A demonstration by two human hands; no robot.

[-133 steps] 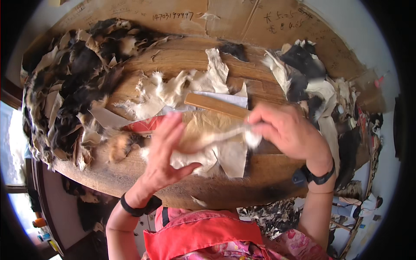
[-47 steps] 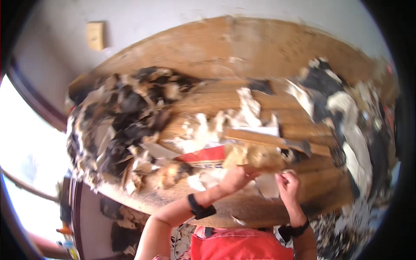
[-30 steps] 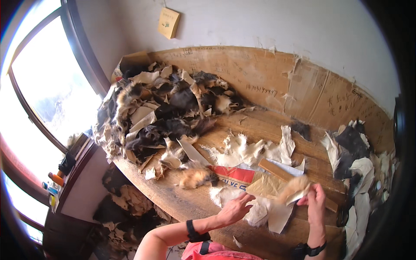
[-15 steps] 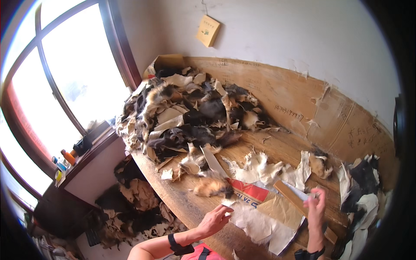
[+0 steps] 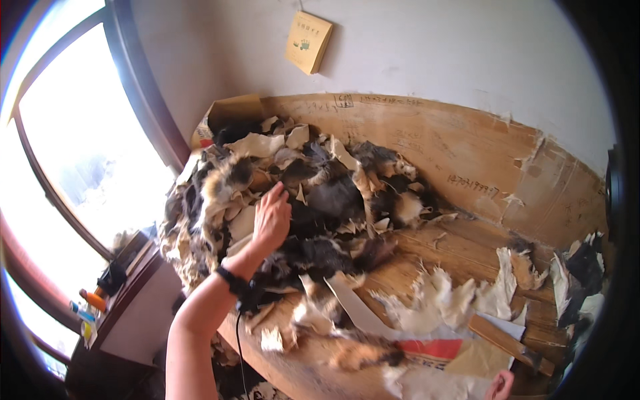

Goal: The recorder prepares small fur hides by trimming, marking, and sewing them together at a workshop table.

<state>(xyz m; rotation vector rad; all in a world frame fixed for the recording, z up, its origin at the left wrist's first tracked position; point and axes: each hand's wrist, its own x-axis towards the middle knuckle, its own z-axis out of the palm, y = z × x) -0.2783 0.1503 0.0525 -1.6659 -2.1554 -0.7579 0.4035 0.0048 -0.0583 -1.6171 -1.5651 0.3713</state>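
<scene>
My left hand (image 5: 272, 217) reaches over a tall heap of fur and hide scraps (image 5: 327, 197), its fingers stretched toward the dark pieces; whether they touch is unclear. At the lower edge only part of my right hand (image 5: 500, 385) shows, with its fingers curled; anything inside them is hidden. It is beside a pale fur piece (image 5: 430, 385) lying on a brown paper bag with a red band (image 5: 430, 348). A flat wooden strip (image 5: 503, 339) lies just beyond that hand. An orange-and-black fur scrap (image 5: 360, 353) rests left of the bag.
Cream fur pieces (image 5: 433, 297) lie across the wooden table (image 5: 407, 253). Black and white hides (image 5: 580, 270) hang at the right. A cardboard sheet (image 5: 440, 143) lines the wall behind. Bottles (image 5: 93, 300) stand on the window ledge at left.
My left hand has left the pale fur piece and moved up and forward to the heap. The view has shifted left, and my right hand now sits at the lower edge.
</scene>
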